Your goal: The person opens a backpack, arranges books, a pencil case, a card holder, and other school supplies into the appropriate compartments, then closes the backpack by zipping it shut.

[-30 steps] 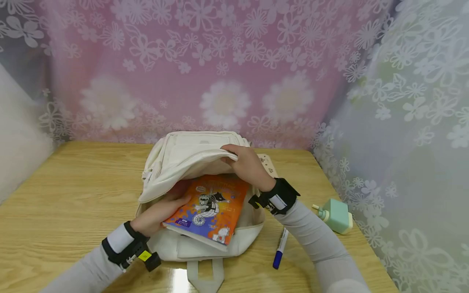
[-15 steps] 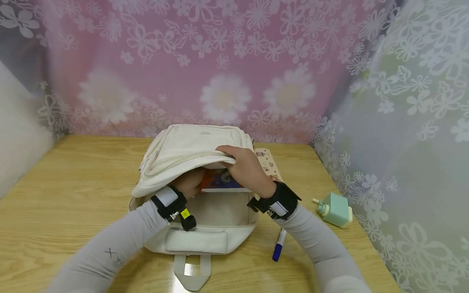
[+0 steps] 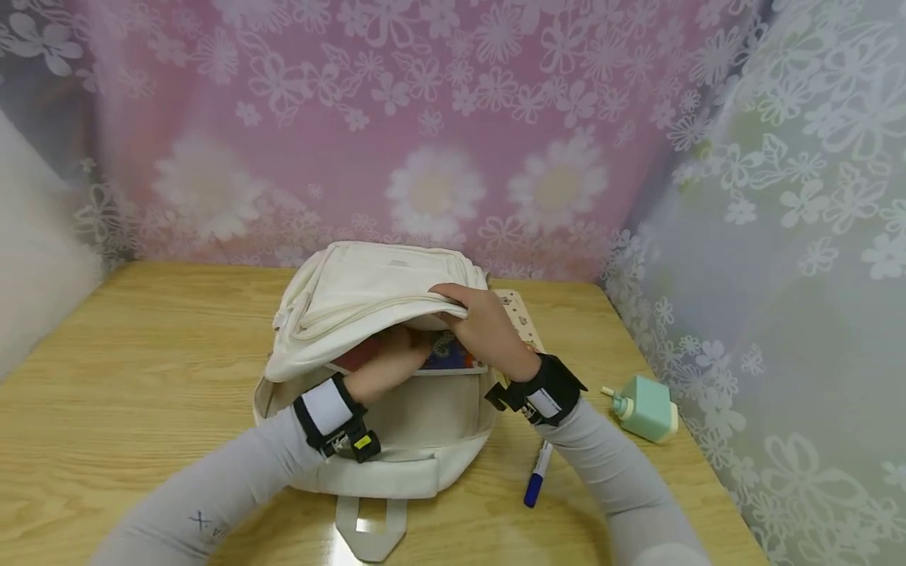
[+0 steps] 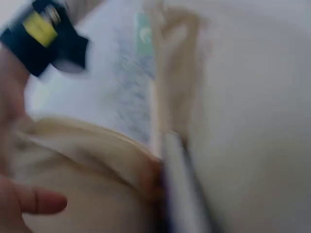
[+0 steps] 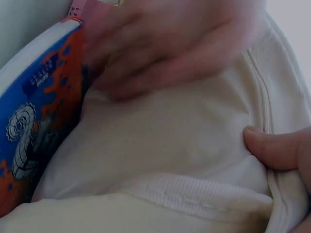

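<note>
My right hand (image 3: 491, 330) pinches the raised edge of the bag (image 3: 385, 283) on the bench (image 3: 177, 338), while my left hand (image 3: 392, 365) reaches inside, its fingertips hidden in the head view and blurred in the right wrist one, where the fingers look loosely extended with nothing gripped. The book (image 3: 447, 358) lies in the bag just beyond that hand, mostly covered, and something pink (image 5: 99, 12) beside it is too hidden to name. My right forearm cuts off the marker's (image 3: 537, 479) upper end, and the left wrist view is badly smeared.
</note>
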A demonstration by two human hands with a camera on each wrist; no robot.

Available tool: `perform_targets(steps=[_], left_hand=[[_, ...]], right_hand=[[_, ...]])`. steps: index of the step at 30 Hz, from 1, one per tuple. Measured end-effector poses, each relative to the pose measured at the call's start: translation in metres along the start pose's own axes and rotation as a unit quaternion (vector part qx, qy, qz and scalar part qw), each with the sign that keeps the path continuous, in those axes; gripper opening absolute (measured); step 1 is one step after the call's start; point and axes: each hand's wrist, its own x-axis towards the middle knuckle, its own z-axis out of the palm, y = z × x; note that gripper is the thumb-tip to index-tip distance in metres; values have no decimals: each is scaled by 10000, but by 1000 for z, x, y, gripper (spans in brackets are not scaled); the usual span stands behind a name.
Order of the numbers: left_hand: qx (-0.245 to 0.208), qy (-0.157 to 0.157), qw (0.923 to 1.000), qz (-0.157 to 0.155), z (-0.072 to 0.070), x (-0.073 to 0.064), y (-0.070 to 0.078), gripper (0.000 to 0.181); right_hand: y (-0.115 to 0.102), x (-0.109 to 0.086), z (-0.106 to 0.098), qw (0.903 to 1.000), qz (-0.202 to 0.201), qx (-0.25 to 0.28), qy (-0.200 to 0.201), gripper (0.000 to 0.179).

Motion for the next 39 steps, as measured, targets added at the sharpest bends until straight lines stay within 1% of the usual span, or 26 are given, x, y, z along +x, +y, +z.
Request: perform_targets(steps=[2,3,4,5,7,8,9,10,12,13,15,17,18,19,21,23,24,26,27,28,30,31,33,34,37,39], left_hand=[[100,-487,9983,298,-8,-17,19,49],[-549,-634,9965,65,-12,-27,31,56],[-545,-874,9946,106,-18,-37,42,56],[-507,-1131,9920,249,-24,-47,52,50],[-607,-1410,9859,665,-40,-65,67,35],[-698,-1467,9833,826,-50,-72,72,30],[-805,-1388,9819,1002,-60,-78,73,26],[-893,-1222,9820,1127,-69,-82,71,25],[-1065,-719,9854,1118,-88,-88,60,24],[-1013,-431,9889,996,-97,-89,51,25],[-840,120,9948,554,-115,-91,28,27],[-625,407,9972,56,-130,-93,-1,32],[-517,438,9975,-180,-136,-95,-17,35],[-399,420,9975,-411,-141,-97,-32,37],[-259,315,9959,-812,-147,-100,-63,42],[-105,108,9934,-1134,-150,-102,-90,47],[-61,-21,9917,-1287,-150,-103,-100,49],[56,-221,9883,-1510,-148,-104,-118,51],[147,-317,9869,-1577,-147,-104,-124,51],[229,-401,9861,-1597,-146,-103,-128,51],[377,-566,9841,-1639,-143,-99,-135,53],[402,-634,9835,-1644,-141,-95,-137,55],[436,-703,9828,-1649,-137,-86,-141,59],[443,-720,9830,-1632,-136,-82,-144,60],[647,-709,9816,-1649,-131,-76,-152,59],[924,-641,9798,-1655,-127,-78,-158,53]], right_hand=[[2,0,2,9999,-26,91,-71,24],[4,-2,3,9998,-38,162,-137,23],[5,-4,5,9996,-66,179,-195,22],[7,-6,6,9994,-109,193,-258,22],[11,-12,9,9990,-206,152,-369,21],[12,-15,10,9987,-255,109,-417,21],[13,-19,10,9984,-332,-31,-450,22],[16,-24,11,9980,-376,-189,-481,25],[20,-35,12,9960,-302,-433,-719,36],[24,-40,12,9939,-341,-598,-858,42],[32,-50,12,9884,-434,-801,-1213,50],[39,-59,13,9820,-542,-914,-1562,58],[43,-63,15,9781,-684,-995,-1698,57],[47,-66,16,9741,-849,-1049,-1817,54],[51,-71,20,9646,-983,-988,-2239,53],[55,-75,21,9496,-1015,-684,-2887,60],[56,-75,21,9387,-978,-449,-3276,68],[55,-74,19,9145,-630,154,-3994,79],[53,-70,17,9054,-448,341,-4208,79],[50,-65,15,9004,-270,467,-4316,76],[42,-50,12,9021,9,464,-4289,67],[38,-40,11,9065,62,391,-4204,62],[30,-19,12,9153,71,33,-4026,55],[27,-8,14,9177,66,-102,-3972,53],[19,21,31,9167,-234,-542,-3951,53],[14,35,50,9111,-557,-860,-3992,55]])
